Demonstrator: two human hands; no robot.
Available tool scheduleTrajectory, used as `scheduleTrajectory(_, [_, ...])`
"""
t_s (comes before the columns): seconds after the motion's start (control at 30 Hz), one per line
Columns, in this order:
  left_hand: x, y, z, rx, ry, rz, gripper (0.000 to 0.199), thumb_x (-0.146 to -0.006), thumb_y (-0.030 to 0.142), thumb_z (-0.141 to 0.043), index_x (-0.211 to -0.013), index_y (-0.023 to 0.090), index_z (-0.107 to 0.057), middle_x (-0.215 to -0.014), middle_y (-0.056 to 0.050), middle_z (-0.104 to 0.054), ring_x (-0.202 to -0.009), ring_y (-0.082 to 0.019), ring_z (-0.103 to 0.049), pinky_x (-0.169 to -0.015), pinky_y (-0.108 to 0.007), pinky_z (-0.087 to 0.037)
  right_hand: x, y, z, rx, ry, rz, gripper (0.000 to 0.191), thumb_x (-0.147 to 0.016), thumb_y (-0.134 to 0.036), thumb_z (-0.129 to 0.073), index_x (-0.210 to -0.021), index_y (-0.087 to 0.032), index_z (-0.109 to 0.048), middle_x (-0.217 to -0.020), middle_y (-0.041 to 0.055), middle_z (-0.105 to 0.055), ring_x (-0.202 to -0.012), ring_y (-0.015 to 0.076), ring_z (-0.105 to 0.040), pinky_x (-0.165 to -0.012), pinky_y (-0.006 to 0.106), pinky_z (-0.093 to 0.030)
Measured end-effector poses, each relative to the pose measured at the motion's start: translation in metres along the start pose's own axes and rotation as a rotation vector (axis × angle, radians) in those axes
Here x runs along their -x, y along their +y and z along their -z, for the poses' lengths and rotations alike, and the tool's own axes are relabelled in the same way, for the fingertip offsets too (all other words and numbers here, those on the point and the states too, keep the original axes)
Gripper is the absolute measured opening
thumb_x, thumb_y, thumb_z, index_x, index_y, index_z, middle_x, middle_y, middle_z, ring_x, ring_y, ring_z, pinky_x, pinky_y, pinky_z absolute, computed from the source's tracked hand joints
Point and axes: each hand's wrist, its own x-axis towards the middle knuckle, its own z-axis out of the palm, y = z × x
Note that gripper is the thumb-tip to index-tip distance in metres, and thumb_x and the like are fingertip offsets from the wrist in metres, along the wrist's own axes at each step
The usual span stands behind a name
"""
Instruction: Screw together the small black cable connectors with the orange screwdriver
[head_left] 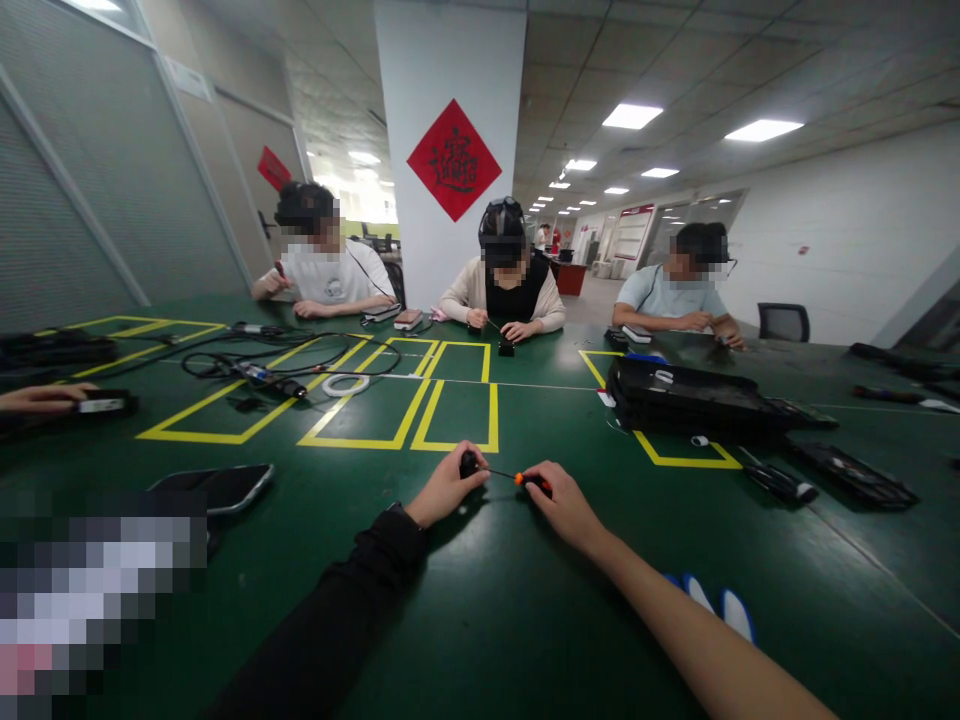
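Note:
My left hand (pixel 448 487) is closed around a small black part (pixel 469 463), whose exact kind I cannot make out. In my right hand (pixel 561 503) is a screwdriver (pixel 534 484) with an orange and black handle, gripped between thumb and fingers. Its thin shaft points left, and the tip reaches the black part or ends close beside it. Both hands are low over the green table (pixel 480 620), in front of the yellow tape boxes. Part of the screwdriver handle is hidden by my fingers.
Black cables (pixel 281 380) and a white tape roll (pixel 346 385) lie ahead left. A black case (pixel 686 392) and a dark tray (pixel 855 472) are at right. A phone (pixel 225 488) lies at left. Three people sit opposite; another person's hand (pixel 52 398) is at far left.

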Motion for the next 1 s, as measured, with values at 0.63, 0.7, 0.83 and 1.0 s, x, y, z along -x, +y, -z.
scheduleTrajectory(0.63, [-0.0004,0.0029,-0.0001,0.027,0.018,0.054,0.017,-0.073,0.030,-0.057,-0.082,0.017,-0.050,-0.080,-0.001,-0.058,-0.077,-0.015,-0.053,-0.076,-0.029,-0.040,-0.0010,-0.0015,-0.0024,0.003,0.001,0.001,0.020,-0.083,-0.020,-0.043,-0.096,-0.019,-0.058,-0.095,0.0059,-0.056,-0.092,0.0171,-0.050,-0.085,0.033,-0.038])
scheduleTrajectory(0.7, [-0.0001,0.0022,-0.0002,0.035,0.016,0.046,0.018,-0.073,0.031,-0.056,-0.083,0.017,-0.051,-0.080,-0.001,-0.058,-0.077,-0.015,-0.053,-0.075,-0.029,-0.040,-0.0009,-0.0015,-0.0022,0.016,-0.010,0.017,0.020,-0.084,-0.019,-0.040,-0.091,-0.019,-0.059,-0.092,0.0056,-0.057,-0.090,0.0170,-0.050,-0.084,0.033,-0.039])
scheduleTrajectory(0.83, [0.0012,0.0017,0.0003,0.028,0.016,0.042,0.019,-0.073,0.034,-0.055,-0.083,0.017,-0.051,-0.079,0.000,-0.057,-0.075,-0.014,-0.052,-0.073,-0.028,-0.040,0.0005,-0.0016,-0.0029,0.002,0.008,0.018,0.016,-0.080,-0.020,-0.048,-0.093,-0.019,-0.057,-0.093,0.0047,-0.056,-0.089,0.0168,-0.050,-0.082,0.032,-0.039])
scheduleTrajectory(1.0, [0.0019,0.0047,0.0004,0.006,0.011,0.033,0.018,-0.074,0.033,-0.054,-0.082,0.017,-0.050,-0.079,0.000,-0.057,-0.076,-0.014,-0.052,-0.075,-0.027,-0.040,0.0006,0.0008,-0.0033,-0.004,0.014,-0.001,0.018,-0.082,-0.022,-0.046,-0.097,-0.018,-0.057,-0.094,0.0053,-0.056,-0.090,0.0165,-0.050,-0.083,0.032,-0.039])
